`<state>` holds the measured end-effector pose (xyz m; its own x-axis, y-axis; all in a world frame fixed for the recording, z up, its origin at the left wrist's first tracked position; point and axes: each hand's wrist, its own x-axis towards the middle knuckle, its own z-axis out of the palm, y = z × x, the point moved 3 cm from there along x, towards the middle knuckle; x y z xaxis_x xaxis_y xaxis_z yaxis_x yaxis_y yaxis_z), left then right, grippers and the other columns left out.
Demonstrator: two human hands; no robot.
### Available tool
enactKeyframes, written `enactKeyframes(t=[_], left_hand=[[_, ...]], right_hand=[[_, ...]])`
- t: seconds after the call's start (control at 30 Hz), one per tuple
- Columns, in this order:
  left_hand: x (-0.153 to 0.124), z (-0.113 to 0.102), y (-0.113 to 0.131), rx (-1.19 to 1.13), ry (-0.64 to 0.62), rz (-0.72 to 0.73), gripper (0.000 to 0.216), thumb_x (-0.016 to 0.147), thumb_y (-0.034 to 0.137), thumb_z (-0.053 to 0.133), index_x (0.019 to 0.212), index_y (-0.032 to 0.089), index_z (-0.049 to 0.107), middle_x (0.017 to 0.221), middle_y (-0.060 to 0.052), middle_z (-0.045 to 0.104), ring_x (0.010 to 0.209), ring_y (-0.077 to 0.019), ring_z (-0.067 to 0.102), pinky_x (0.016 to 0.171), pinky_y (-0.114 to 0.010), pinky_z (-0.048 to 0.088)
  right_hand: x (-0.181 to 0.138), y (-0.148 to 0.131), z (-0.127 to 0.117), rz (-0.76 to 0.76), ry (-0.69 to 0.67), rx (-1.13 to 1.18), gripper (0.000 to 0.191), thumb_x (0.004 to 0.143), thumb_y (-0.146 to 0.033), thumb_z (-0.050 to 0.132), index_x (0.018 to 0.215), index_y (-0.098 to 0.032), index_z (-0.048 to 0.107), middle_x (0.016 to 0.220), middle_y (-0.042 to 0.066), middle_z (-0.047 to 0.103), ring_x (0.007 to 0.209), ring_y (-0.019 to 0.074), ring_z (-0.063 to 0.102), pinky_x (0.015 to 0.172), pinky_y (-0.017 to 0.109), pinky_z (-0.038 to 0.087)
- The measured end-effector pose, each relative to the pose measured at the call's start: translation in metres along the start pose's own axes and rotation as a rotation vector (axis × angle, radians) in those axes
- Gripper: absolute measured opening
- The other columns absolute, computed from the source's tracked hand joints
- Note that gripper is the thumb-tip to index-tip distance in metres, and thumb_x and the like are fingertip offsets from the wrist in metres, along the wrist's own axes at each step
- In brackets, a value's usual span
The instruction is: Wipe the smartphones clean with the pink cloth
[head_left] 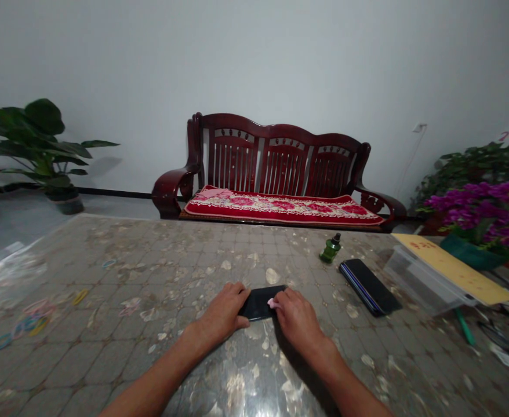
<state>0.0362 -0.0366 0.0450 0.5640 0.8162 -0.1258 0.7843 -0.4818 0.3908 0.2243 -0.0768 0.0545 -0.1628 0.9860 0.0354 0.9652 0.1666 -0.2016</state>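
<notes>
A black smartphone (258, 303) lies flat on the patterned tablecloth in front of me, its dark glossy face up. My left hand (226, 307) grips its left end, thumb on the near side and fingers on the far side. On the phone's right part rests my right hand (295, 310), its fingers closed on a small crumpled pale pink cloth (273, 303) pressed to the surface. Most of the cloth is hidden under the fingers. Beyond my right hand stand a green spray bottle (331, 249) with a black top and a dark wallet-like case (370, 286).
Several coloured hair ties (35, 321) lie at left on the tablecloth (119, 359). A clear plastic box (428, 281) under a yellow board (454, 267), purple flowers (489, 211) and a green-handled tool (465, 327) are at right. Behind stands a wooden bench (280, 156).
</notes>
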Motion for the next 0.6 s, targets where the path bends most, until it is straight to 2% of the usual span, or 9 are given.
enactKeyframes(t=[0.27, 0.5, 0.6], left_hand=[[0.001, 0.003, -0.003, -0.014, 0.002, 0.017, 0.050, 0.076, 0.023, 0.072, 0.125, 0.019, 0.060, 0.125, -0.010, 0.058, 0.118, -0.0302, 0.050, 0.102, -0.036, 0.038], [0.001, 0.003, -0.002, 0.021, 0.003, 0.030, 0.051, 0.077, 0.024, 0.072, 0.126, 0.018, 0.059, 0.126, -0.011, 0.057, 0.118, -0.0303, 0.050, 0.103, -0.037, 0.038], [0.001, 0.002, -0.001, 0.013, 0.005, 0.033, 0.051, 0.077, 0.024, 0.071, 0.126, 0.019, 0.059, 0.126, -0.010, 0.057, 0.118, -0.0299, 0.049, 0.103, -0.036, 0.038]], right_hand=[[-0.005, 0.015, -0.005, 0.107, 0.047, 0.033, 0.022, 0.097, -0.015, 0.045, 0.091, -0.018, 0.066, 0.094, 0.006, 0.066, 0.092, 0.0190, 0.061, 0.081, 0.026, 0.039], [-0.004, -0.028, 0.005, -0.015, -0.046, 0.019, 0.025, 0.092, -0.007, 0.048, 0.099, -0.018, 0.069, 0.103, 0.008, 0.067, 0.098, 0.0207, 0.060, 0.084, 0.027, 0.040], [-0.002, -0.024, 0.005, -0.020, -0.040, 0.013, 0.025, 0.092, -0.008, 0.048, 0.099, -0.019, 0.070, 0.103, 0.007, 0.067, 0.099, 0.0206, 0.060, 0.084, 0.027, 0.040]])
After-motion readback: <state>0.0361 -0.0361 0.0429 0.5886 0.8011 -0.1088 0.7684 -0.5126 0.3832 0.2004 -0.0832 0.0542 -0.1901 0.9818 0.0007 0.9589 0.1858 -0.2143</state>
